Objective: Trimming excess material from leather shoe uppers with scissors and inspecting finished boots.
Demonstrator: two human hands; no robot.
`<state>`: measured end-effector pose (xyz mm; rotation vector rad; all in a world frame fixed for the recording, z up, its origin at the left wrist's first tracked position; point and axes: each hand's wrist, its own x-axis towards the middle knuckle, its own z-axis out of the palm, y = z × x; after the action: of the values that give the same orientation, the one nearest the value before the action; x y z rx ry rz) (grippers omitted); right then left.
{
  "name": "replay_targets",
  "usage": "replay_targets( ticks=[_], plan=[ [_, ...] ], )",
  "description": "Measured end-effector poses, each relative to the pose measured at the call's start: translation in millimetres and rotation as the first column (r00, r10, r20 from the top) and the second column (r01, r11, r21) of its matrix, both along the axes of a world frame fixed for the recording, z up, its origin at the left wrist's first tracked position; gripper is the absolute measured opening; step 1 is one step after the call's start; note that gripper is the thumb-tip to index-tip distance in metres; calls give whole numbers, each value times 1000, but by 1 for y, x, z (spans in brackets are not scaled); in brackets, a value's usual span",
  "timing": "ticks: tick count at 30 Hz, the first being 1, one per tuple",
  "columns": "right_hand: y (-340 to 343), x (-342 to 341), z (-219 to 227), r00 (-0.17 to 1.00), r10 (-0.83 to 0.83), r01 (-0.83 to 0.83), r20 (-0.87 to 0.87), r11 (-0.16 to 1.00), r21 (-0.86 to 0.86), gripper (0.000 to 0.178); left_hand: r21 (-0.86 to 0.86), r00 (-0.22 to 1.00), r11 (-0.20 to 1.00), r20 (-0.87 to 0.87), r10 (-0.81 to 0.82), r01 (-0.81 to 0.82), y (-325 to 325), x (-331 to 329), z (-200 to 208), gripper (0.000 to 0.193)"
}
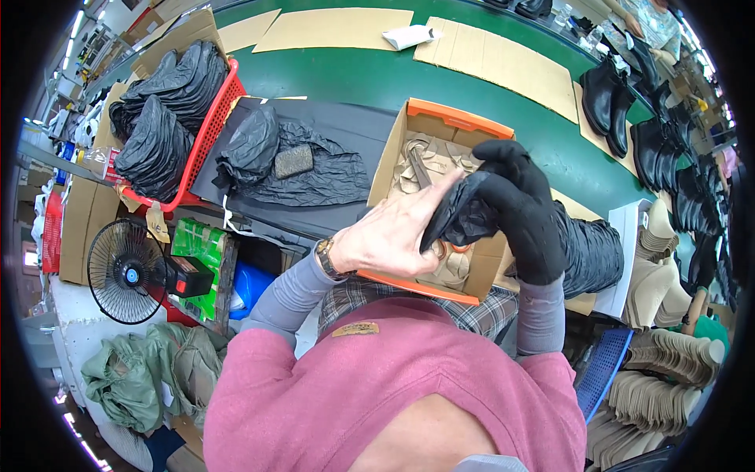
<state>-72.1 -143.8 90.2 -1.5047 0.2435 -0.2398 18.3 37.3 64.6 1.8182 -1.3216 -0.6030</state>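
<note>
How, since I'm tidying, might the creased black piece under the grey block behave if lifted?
The black piece is probably floppy, given its creases, and light, as it looks thin. The grey block atop it may slide off.

A shoe workshop around me: black shoes [601, 98] line up at upper right, beige sole-shaped pieces [649, 399] stack at lower right, a green workbench [330, 71] spans the top.

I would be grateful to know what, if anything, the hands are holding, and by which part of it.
A crinkled black flexible piece: the bare left hand holds its left edge, while the black-gloved right hand holds its right side.
</note>
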Motion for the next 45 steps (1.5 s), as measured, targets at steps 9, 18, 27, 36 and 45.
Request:
replay_targets(
  ticks=[9,18,27,36,45],
  plan=[
    [0,0,-11,984,-143,142,-103,990,-22,45,-44,915,999,-402,-5,-14,11,13,-16,71],
    [-14,-17,-14,998,-22,30,-63,992,126,31,-97,759,995,-650,-35,-36,8,11,-10,71],
    [-36,-14,-25,948,-298,318,112,869,-380,30,-19,980,986,-110,-164,163,12,14,-10,60],
    [31,-46,8,949,-23,304,313,318,-898,36,-134,939,953,183,292,-271,-3,-15,-21,28],
    [30,-47,-31,984,-176,172,-2,956,236,27,-338,901,894,215,378,-294,0,-20,-25,11]
  ],
)
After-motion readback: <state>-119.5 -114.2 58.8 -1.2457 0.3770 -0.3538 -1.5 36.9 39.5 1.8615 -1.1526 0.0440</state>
